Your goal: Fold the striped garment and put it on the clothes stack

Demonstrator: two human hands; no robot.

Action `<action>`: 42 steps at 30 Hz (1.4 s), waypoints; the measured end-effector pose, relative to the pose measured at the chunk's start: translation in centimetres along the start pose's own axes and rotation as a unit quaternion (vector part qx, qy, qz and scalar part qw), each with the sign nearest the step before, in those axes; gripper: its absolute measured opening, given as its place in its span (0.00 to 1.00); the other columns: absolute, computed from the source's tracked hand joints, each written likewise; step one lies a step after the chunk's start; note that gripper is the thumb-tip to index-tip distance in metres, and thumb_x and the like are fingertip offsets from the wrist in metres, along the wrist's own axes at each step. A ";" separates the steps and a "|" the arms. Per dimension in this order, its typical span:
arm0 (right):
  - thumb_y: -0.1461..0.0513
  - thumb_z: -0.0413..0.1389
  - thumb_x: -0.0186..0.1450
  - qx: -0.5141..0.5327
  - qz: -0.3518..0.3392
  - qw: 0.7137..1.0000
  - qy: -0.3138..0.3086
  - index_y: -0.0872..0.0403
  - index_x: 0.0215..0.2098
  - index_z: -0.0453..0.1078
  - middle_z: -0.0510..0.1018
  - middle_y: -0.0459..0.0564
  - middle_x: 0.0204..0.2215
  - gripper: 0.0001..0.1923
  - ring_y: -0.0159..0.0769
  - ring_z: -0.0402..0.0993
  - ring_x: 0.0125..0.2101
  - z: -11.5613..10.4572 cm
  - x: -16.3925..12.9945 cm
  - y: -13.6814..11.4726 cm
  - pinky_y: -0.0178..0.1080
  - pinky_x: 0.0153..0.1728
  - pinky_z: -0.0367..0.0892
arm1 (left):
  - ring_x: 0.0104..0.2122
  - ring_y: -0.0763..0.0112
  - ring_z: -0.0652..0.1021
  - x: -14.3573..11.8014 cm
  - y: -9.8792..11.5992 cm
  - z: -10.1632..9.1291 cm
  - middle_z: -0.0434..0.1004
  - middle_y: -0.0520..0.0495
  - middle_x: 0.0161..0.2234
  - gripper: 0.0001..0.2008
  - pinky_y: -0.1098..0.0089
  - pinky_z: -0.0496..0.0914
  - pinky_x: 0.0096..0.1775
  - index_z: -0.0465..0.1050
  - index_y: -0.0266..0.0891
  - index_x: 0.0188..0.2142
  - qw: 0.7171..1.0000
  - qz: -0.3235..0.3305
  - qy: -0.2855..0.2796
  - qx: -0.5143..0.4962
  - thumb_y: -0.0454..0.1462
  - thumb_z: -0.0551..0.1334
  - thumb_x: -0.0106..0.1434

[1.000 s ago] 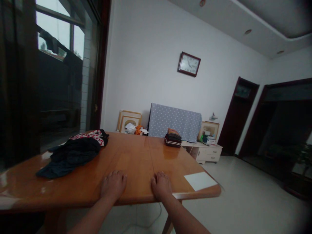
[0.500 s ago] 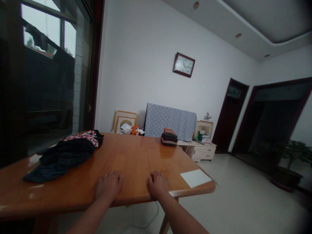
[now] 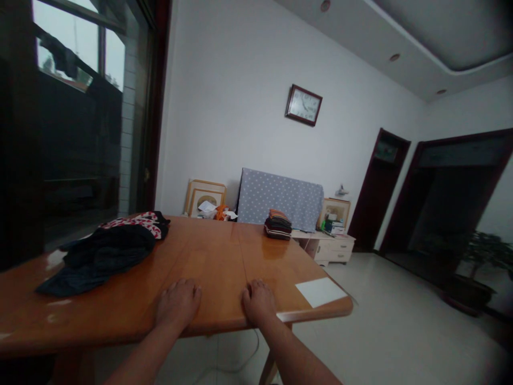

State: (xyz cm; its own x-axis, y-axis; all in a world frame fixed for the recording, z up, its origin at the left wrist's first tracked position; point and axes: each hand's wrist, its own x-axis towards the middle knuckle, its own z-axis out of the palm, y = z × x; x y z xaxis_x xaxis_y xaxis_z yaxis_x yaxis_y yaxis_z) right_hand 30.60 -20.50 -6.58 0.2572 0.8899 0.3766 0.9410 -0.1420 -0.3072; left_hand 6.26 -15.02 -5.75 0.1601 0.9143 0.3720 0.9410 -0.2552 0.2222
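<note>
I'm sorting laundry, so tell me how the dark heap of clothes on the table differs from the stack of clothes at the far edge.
The dark heap lies loose and crumpled; the folded stack is neat and squared. The heap spreads wide and low, while the stack is compact and taller for its footprint. The heap sits to the left hand's side, the stack far beyond the right hand. Both rest on the wooden table, untouched by either hand.

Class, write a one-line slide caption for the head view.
Both hands, left hand and right hand, rest on wooden table near white sheet.
</note>
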 end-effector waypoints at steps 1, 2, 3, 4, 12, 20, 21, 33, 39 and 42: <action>0.55 0.47 0.69 0.000 -0.001 1.000 0.002 0.56 0.44 0.75 0.79 0.60 0.47 0.18 0.49 0.71 0.52 0.0 0.0 0.0 0.45 0.54 0.60 | 0.46 0.51 0.74 0.0 0.0 0.0 0.77 0.35 0.44 0.20 0.55 0.64 0.48 0.76 0.38 0.39 1.000 -0.003 -0.001 -0.002 0.46 0.49 0.68; 0.55 0.47 0.69 0.001 -0.003 1.000 0.003 0.56 0.44 0.75 0.79 0.60 0.47 0.18 0.49 0.71 0.51 -0.1 0.0 0.0 0.45 0.54 0.60 | 0.46 0.51 0.74 0.0 0.0 0.0 0.77 0.35 0.45 0.20 0.55 0.64 0.48 0.76 0.37 0.39 1.000 -0.004 -0.001 -0.002 0.46 0.49 0.68; 0.55 0.48 0.69 0.002 -0.004 1.000 0.004 0.56 0.43 0.75 0.79 0.59 0.46 0.18 0.49 0.71 0.51 -0.1 0.0 0.0 0.45 0.54 0.60 | 0.46 0.51 0.74 0.0 0.0 0.0 0.77 0.35 0.45 0.20 0.55 0.64 0.48 0.76 0.37 0.39 1.000 -0.006 -0.001 -0.001 0.46 0.49 0.68; 0.55 0.48 0.69 0.003 -0.006 1.000 0.004 0.56 0.43 0.75 0.79 0.59 0.46 0.18 0.49 0.72 0.51 0.0 0.0 0.0 0.45 0.54 0.60 | 0.46 0.51 0.74 0.0 0.0 0.0 0.77 0.35 0.44 0.20 0.55 0.64 0.48 0.76 0.37 0.39 1.000 -0.006 -0.001 0.001 0.46 0.49 0.68; 0.56 0.46 0.69 -0.013 -0.018 1.000 -0.013 0.57 0.52 0.74 0.78 0.61 0.51 0.21 0.48 0.69 0.56 0.7 0.1 0.7 0.44 0.59 0.57 | 0.47 0.51 0.73 -0.2 0.0 0.4 0.76 0.35 0.44 0.18 0.55 0.62 0.49 0.75 0.38 0.39 1.000 -0.009 0.007 -0.015 0.45 0.50 0.68; 0.55 0.47 0.69 -0.011 -0.012 0.999 -0.039 0.56 0.56 0.71 0.73 0.61 0.57 0.23 0.48 0.65 0.60 1.2 0.3 1.1 0.44 0.61 0.55 | 0.48 0.49 0.72 0.2 -0.6 1.0 0.75 0.35 0.45 0.17 0.53 0.61 0.49 0.75 0.38 0.39 0.999 -0.018 0.009 -0.042 0.46 0.52 0.66; 0.55 0.48 0.69 -0.005 -0.011 0.999 -0.041 0.56 0.56 0.72 0.73 0.61 0.57 0.23 0.48 0.65 0.60 1.2 0.4 1.2 0.44 0.61 0.55 | 0.48 0.48 0.72 0.7 -0.6 1.0 0.75 0.35 0.45 0.17 0.53 0.61 0.49 0.75 0.38 0.39 0.999 -0.026 0.001 -0.043 0.46 0.53 0.65; 0.53 0.53 0.61 0.411 0.103 0.906 -0.009 0.55 0.36 0.76 0.81 0.51 0.35 0.16 0.41 0.75 0.39 -1.1 10.5 6.1 0.38 0.39 0.67 | 0.29 0.67 0.73 19.1 10.5 3.4 0.75 0.49 0.26 0.14 0.71 0.60 0.31 0.72 0.40 0.27 0.938 -0.037 -0.031 -0.343 0.46 0.58 0.63; 0.52 0.58 0.56 0.555 0.241 0.795 0.028 0.54 0.35 0.73 0.79 0.49 0.33 0.15 0.36 0.73 0.32 -1.5 20.7 11.6 0.35 0.30 0.64 | 0.27 0.71 0.72 29.2 21.2 9.2 0.73 0.52 0.24 0.11 0.73 0.60 0.29 0.72 0.38 0.26 0.852 -0.059 -0.054 -0.517 0.42 0.61 0.60; 0.52 0.60 0.55 0.580 0.290 0.760 0.044 0.54 0.34 0.72 0.79 0.49 0.31 0.15 0.35 0.74 0.31 -0.6 24.9 14.3 0.35 0.29 0.65 | 0.26 0.72 0.72 33.1 25.6 12.2 0.74 0.52 0.25 0.10 0.74 0.61 0.29 0.73 0.38 0.29 0.827 -0.076 -0.085 -0.550 0.42 0.61 0.59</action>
State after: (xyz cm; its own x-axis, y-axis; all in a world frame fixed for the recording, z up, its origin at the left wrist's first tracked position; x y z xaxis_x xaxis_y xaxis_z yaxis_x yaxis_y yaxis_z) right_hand 50.63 -0.59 -1.08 0.6169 0.7835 -0.0747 -0.1497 0.0237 -0.9884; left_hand 39.30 12.56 1.22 0.1932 0.9692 0.1530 0.1289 -0.1796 0.9753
